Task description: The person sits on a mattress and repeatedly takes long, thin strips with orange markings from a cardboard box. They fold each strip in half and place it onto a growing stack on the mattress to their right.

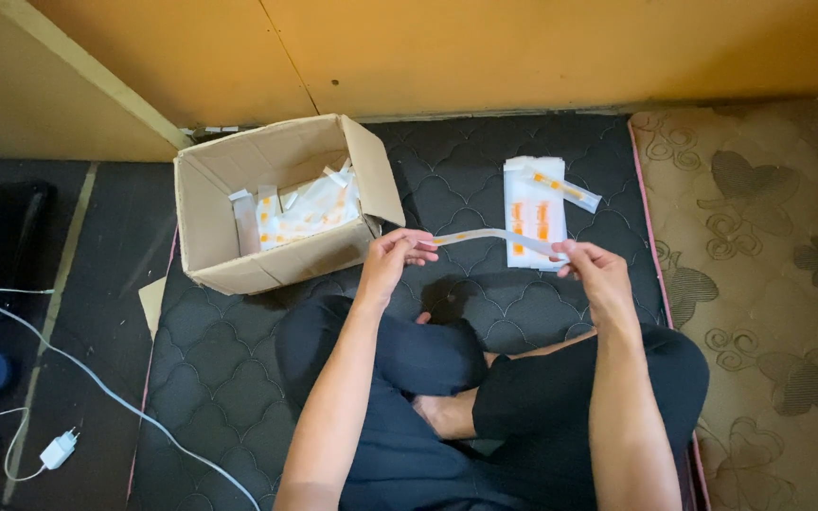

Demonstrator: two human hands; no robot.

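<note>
**A thin strip stretched between two pinching hands**

The person sits cross-legged on a dark quilted mattress (239, 378), and both hands are raised over the lap. The left hand (392, 257) has its fingertips pressed together on one end of a long, pale, translucent strip (494, 236); the right hand (591, 268) pinches the other end between thumb and forefinger, the remaining fingers curled loosely. The strip hangs in the air between them, bowed slightly upward, with a small orange mark near its left end. Neither hand touches anything else.

To the left of the hands, just beyond the knee, stands an open cardboard box (215, 237) with its flaps up. Inside lies a loose heap of white packets with orange markings (310, 210), tumbled toward the box's right side; part of the bare cardboard floor shows on the left.

Beyond the right hand, flat on the mattress, sits a neat stack of the same white packets (530, 203), with one narrow packet (565, 189) lying slantwise across its top corner.

On the dark floor at the far left, a white cable and charger plug (57, 449) trail across.
</note>
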